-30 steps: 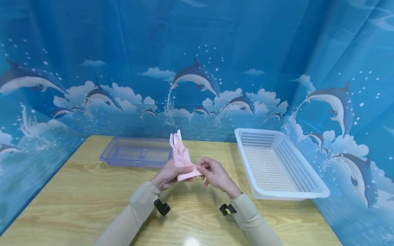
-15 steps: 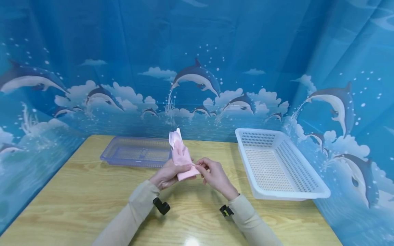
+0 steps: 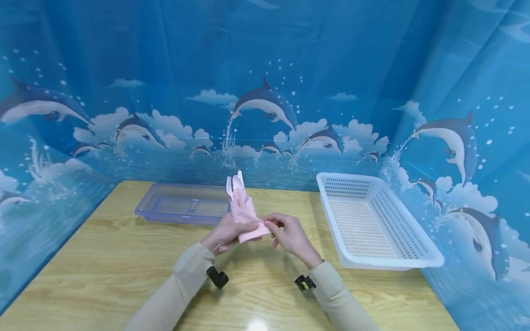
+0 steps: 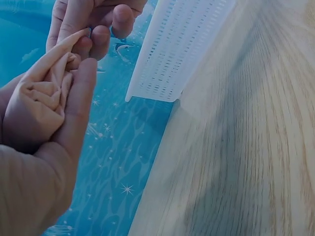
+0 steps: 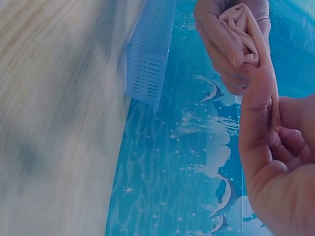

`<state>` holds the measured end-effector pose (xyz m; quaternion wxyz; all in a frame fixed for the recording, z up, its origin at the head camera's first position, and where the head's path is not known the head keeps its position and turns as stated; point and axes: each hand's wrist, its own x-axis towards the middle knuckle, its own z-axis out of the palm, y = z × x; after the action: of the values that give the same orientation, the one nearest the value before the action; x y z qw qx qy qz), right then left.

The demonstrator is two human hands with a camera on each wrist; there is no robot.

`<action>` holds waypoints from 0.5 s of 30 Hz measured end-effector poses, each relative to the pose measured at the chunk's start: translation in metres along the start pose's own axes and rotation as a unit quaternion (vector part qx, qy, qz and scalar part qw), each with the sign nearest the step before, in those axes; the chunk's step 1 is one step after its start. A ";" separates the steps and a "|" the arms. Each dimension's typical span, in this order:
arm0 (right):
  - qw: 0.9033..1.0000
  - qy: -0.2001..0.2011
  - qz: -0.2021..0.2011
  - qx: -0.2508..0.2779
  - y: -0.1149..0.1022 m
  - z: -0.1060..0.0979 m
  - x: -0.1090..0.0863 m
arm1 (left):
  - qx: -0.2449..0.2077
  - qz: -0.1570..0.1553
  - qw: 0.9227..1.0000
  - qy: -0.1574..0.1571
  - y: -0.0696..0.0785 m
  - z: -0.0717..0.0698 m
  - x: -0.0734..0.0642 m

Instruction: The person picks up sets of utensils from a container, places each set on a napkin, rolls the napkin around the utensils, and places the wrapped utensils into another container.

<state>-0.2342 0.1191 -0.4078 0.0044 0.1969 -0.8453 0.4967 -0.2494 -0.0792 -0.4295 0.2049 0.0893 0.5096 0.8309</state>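
Observation:
A pink cloth napkin (image 3: 243,209) is bundled around white cutlery whose upper ends stick out of its top: a spoon (image 3: 237,182), a fork (image 3: 229,186) and a narrow knife-like piece (image 3: 240,176). My left hand (image 3: 225,233) grips the bundle from the left, thumb across its front. At the lower right, my right hand (image 3: 291,235) pinches a loose edge of the cloth between thumb and fingers. The left wrist view shows the bundle's crumpled end (image 4: 37,108) in the left palm. Seen from the right wrist, the edge is a taut strip (image 5: 268,54) running between both hands.
A see-through purple basket (image 3: 182,218) stands at the back left of the wooden table (image 3: 103,262). On the right is a larger white perforated basket (image 3: 348,257). A blue dolphin-print curtain (image 3: 265,55) hangs behind and at both sides.
The bundle has tipped slightly left and its cutlery ends have shifted a little left. My right hand still pinches the cloth edge, and the left grip is much the same.

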 end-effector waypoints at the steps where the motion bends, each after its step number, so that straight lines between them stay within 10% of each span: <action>1: 1.000 0.004 -0.001 0.000 0.000 0.000 0.000 | 0.001 0.000 1.000 0.005 0.000 0.000 0.001; 7: 0.996 0.040 -0.060 -0.055 0.009 0.006 0.002 | 0.003 0.000 1.000 0.030 0.000 0.000 0.001; 15: 0.959 0.164 -0.177 -0.147 0.004 0.012 -0.001 | 0.011 0.020 0.997 0.078 0.003 0.000 0.002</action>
<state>-0.2322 0.1112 -0.4173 0.2598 0.2567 -0.8483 0.3833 -0.2520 -0.0800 -0.4269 0.1471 0.0362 0.5313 0.8335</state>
